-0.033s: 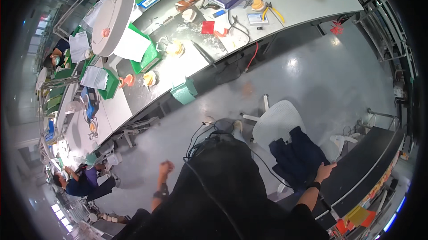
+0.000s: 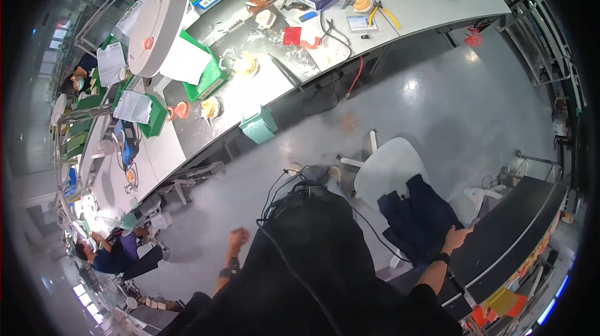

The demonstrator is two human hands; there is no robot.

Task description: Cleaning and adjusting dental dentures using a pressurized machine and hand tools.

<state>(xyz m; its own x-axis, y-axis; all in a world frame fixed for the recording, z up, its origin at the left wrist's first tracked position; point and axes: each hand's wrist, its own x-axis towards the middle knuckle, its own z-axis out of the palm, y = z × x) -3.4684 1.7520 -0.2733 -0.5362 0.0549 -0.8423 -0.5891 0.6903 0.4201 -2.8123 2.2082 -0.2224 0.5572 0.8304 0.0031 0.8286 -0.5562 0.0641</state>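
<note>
My left hand [image 2: 238,238] hangs beside my dark clothing above the grey floor, its fingers loosely curled with nothing visible in them. To the right, my right hand [image 2: 457,238] is stretched out at the edge of a long black surface [image 2: 500,236], fingers extended and apparently empty. Whether it touches that surface I cannot tell. Close by, a dark blue garment [image 2: 419,217] is draped over a white office chair [image 2: 390,164]. A black cable [image 2: 290,261] runs down my front.
A long workbench [image 2: 437,8] crosses the top, carrying dental models [image 2: 245,66], yellow-handled pliers [image 2: 389,17], green trays [image 2: 212,83] and a large lamp [image 2: 161,24]. A pale green bin [image 2: 258,125] hangs at its edge. A seated person [image 2: 115,258] works at the far left.
My left hand sits slightly farther right and lower. A light shoe shows a little more beyond the cables. My right hand stays by the black surface.
</note>
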